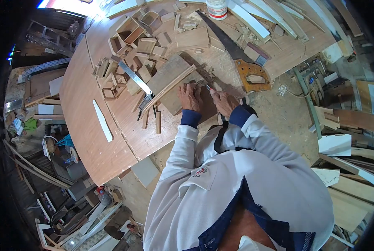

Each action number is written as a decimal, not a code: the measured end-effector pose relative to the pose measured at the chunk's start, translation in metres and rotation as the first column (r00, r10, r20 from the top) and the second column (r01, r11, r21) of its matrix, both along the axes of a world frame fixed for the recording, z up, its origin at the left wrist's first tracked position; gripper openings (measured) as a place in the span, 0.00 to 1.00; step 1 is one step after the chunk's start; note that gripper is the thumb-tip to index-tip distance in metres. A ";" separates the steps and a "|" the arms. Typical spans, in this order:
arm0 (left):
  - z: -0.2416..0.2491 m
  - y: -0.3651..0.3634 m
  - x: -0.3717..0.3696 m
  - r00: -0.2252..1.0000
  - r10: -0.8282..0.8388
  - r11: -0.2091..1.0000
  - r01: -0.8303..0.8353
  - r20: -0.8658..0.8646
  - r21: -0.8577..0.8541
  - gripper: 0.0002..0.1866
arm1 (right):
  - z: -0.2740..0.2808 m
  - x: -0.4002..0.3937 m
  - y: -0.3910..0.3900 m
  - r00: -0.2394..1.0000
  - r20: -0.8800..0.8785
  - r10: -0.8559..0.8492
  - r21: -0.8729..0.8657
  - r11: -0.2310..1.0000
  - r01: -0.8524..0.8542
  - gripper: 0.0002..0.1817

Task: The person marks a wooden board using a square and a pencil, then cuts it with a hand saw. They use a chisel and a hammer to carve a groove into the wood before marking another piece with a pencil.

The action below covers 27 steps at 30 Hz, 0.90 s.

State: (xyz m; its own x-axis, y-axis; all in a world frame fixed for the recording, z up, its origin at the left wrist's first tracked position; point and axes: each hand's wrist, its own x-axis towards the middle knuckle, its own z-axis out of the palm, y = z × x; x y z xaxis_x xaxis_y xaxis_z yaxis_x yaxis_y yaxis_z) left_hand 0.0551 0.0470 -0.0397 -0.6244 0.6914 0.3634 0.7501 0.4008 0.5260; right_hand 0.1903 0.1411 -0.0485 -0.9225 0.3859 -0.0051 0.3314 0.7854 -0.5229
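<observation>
My left hand (190, 97) is at the near edge of a flat board (169, 81), its fingers bent down over something small that I cannot make out. To its right, my right hand (223, 101) is closed around a slim tool (209, 88) with a reddish part, its tip pointing toward my left hand. A long narrow wood strip (170, 88) lies slantwise across the board, left of my left hand. A metal square (136, 78) rests beyond the strip's lower end.
A handsaw (237, 54) with a wooden handle lies right of the hands. Small wooden boxes and offcuts (132, 31) are piled at the upper left. A white tub (216, 9) stands at the back. A pale pointed strip (102, 120) lies on the tabletop (80, 108).
</observation>
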 end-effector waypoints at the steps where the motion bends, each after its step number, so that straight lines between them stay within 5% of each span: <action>1: 0.001 0.000 0.000 1.000 0.003 1.000 -0.003 0.017 -0.004 0.09 | 0.001 0.000 0.000 1.000 -0.004 0.024 0.012 1.000 -0.024 0.19; 14: -0.017 -0.006 -0.007 0.997 -0.021 1.000 0.022 0.078 -0.015 0.13 | 0.011 -0.002 0.000 0.999 0.025 0.027 -0.031 0.999 -0.027 0.19; 23: 0.000 -0.002 -0.003 0.993 -0.023 1.000 0.024 0.118 -0.007 0.09 | 0.027 -0.002 0.006 0.997 0.073 -0.017 -0.302 0.953 0.038 0.18; 25: 0.000 -0.001 -0.004 0.994 -0.050 0.999 0.050 0.093 0.002 0.09 | 0.017 -0.002 0.007 0.996 -0.025 0.090 -0.008 0.996 -0.091 0.15; 27: 0.003 -0.002 -0.002 0.994 -0.048 0.999 0.050 0.098 -0.018 0.08 | 0.014 -0.010 0.006 0.995 0.074 0.071 -0.066 0.996 -0.066 0.15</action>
